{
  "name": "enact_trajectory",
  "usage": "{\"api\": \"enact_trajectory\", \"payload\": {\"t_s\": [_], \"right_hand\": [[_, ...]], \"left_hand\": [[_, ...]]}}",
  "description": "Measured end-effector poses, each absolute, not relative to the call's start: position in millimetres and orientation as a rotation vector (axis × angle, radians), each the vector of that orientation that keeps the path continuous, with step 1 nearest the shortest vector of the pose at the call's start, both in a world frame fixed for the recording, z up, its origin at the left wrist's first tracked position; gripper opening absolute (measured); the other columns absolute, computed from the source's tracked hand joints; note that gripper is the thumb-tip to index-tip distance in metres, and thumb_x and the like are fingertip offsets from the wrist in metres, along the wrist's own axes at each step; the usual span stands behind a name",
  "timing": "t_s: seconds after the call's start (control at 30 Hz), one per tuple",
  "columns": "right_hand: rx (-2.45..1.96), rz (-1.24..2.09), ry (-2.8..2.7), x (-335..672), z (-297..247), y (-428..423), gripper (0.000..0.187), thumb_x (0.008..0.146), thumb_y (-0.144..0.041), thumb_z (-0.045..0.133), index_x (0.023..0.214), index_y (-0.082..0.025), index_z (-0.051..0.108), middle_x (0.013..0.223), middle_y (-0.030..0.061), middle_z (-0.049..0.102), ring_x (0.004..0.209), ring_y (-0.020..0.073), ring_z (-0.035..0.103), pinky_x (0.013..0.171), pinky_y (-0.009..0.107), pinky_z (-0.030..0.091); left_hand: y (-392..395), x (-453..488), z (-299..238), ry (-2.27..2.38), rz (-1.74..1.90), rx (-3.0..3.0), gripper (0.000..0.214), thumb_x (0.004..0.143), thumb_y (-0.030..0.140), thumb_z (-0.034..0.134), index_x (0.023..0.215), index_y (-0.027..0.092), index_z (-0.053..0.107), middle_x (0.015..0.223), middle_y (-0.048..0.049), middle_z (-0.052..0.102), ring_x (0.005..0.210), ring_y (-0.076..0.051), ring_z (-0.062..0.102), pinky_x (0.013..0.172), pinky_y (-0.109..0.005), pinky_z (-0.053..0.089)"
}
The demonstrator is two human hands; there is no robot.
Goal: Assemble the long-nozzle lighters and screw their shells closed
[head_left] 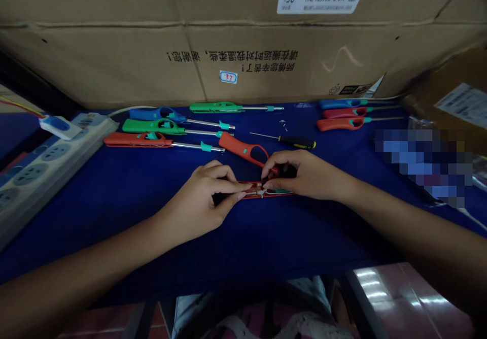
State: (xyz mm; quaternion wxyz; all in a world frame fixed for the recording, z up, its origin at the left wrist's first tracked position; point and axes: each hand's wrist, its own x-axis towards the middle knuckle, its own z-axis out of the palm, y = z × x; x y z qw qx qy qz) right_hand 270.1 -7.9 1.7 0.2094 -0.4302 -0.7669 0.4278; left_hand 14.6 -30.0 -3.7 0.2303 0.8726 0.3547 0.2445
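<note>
Holding one end of an open red casing [262, 192] near the middle of the table [289, 240], pinched between thumb and fingers of the left hand [207, 194]. Bending the fingers of the right hand [312, 175] over the inner parts at the other end; cannot tell whether gripping a small piece there or only steadying it. Seems partway through on this one: opened, bearing parts inside, but not closed up. Can see a loose red shell [241, 148] just beyond, lying apart from the casing, with one end close to the right fingers; cannot tell whether touching. Can also see a black-and-yellow screwdriver [299, 141] farther back, out of both hands, and beside it a few small pale bits [283, 125], perhaps screws, not fitted to anything. To the left, can count a blue lighter [155, 113], a green lighter [152, 126] and a red lighter [135, 139], all with metal rods, plus another green lighter [213, 107] near the cardboard [236, 39]. At the right back, can make out three more handles [344, 113] in a stack-like row. Cannot judge from here which of these count as finished and which as waiting.
</note>
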Motion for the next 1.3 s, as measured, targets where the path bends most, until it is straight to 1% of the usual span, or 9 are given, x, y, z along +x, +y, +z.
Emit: {"api": "enact_trajectory", "payload": {"t_s": [0.07,0.23,0.37,0.57,0.73,0.8,0.93,1.2,1.3], "right_hand": [[-1.192,1.184,-2.140,270.6,1.7,-8.2,0.015,0.082,-0.031,0.074,0.092,-0.020,0.073,0.082,-0.0007,0.068,0.073,0.0132,0.059,0.070,0.028,0.047],[-1.156,1.131,-2.187,271.5,1.6,-8.4,0.018,0.084,-0.033,0.074,0.096,-0.020,0.073,0.087,0.0004,0.070,0.077,0.0141,0.061,0.072,0.028,0.048],[-1.149,1.119,-2.083,274.3,7.4,-5.4,0.028,0.094,-0.046,0.063,0.093,-0.020,0.074,0.089,0.0023,0.073,0.082,0.0156,0.065,0.075,0.029,0.049],[-1.099,1.056,-1.705,287.4,27.8,-2.5,0.033,0.095,-0.050,0.064,0.085,-0.020,0.075,0.075,0.0009,0.070,0.069,0.0126,0.062,0.069,0.028,0.050],[-1.040,1.126,-1.698,290.4,45.4,-14.4,0.029,0.095,-0.046,0.066,0.080,-0.023,0.076,0.071,0.0004,0.068,0.068,0.0139,0.062,0.068,0.030,0.052],[-1.034,1.168,-1.765,290.5,50.5,-18.9,0.027,0.095,-0.046,0.066,0.080,-0.025,0.076,0.072,0.0002,0.069,0.069,0.0147,0.065,0.068,0.031,0.053],[-1.049,1.208,-1.888,294.0,55.9,-19.8,0.029,0.093,-0.051,0.066,0.082,-0.027,0.077,0.075,0.0002,0.072,0.070,0.0156,0.068,0.068,0.031,0.054],[-1.044,1.217,-1.958,303.0,62.9,-14.8,0.023,0.094,-0.042,0.067,0.083,-0.023,0.075,0.074,-0.0004,0.073,0.070,0.0130,0.067,0.068,0.026,0.055],[-1.017,1.264,-1.961,303.2,64.5,-15.9,0.015,0.095,-0.035,0.066,0.092,-0.022,0.073,0.076,-0.0012,0.073,0.072,0.0118,0.067,0.069,0.025,0.054]], "left_hand": [[-29.7,13.0,-0.9,0.953,0.651,2.507,0.023,0.095,0.021,0.066,0.112,0.030,0.077,0.087,0.0000,0.070,0.085,-0.017,0.061,0.080,-0.034,0.046],[-32.0,12.7,1.6,0.948,0.627,2.646,0.018,0.098,0.024,0.062,0.101,0.029,0.080,0.099,-0.0019,0.073,0.092,-0.019,0.061,0.082,-0.035,0.048],[-29.1,13.7,-0.9,0.921,0.737,2.547,0.019,0.095,0.023,0.066,0.108,0.028,0.079,0.099,-0.0022,0.074,0.091,-0.018,0.064,0.083,-0.033,0.053],[-25.1,10.3,6.6,0.966,0.991,2.398,0.019,0.091,0.025,0.072,0.109,0.029,0.077,0.108,-0.0016,0.072,0.100,-0.018,0.067,0.093,-0.032,0.054],[-22.2,4.0,16.4,1.192,1.227,2.529,0.048,0.089,0.032,0.076,0.135,0.032,0.064,0.131,-0.0037,0.063,0.122,-0.025,0.060,0.112,-0.040,0.046],[-21.1,3.0,14.9,1.119,1.117,2.574,0.048,0.092,0.033,0.073,0.139,0.032,0.061,0.131,-0.0028,0.065,0.119,-0.023,0.063,0.110,-0.036,0.049],[-20.5,2.6,6.7,0.973,1.029,2.603,0.033,0.096,0.031,0.069,0.128,0.026,0.069,0.119,-0.0025,0.070,0.104,-0.017,0.070,0.101,-0.027,0.055],[-22.1,3.9,7.3,0.813,0.937,2.642,0.028,0.094,0.027,0.070,0.122,0.019,0.071,0.113,-0.0042,0.072,0.097,-0.014,0.072,0.094,-0.023,0.058],[-23.5,4.7,8.6,0.846,0.946,2.646,0.029,0.094,0.026,0.069,0.122,0.018,0.071,0.115,-0.0049,0.072,0.098,-0.015,0.072,0.095,-0.023,0.058]]}}
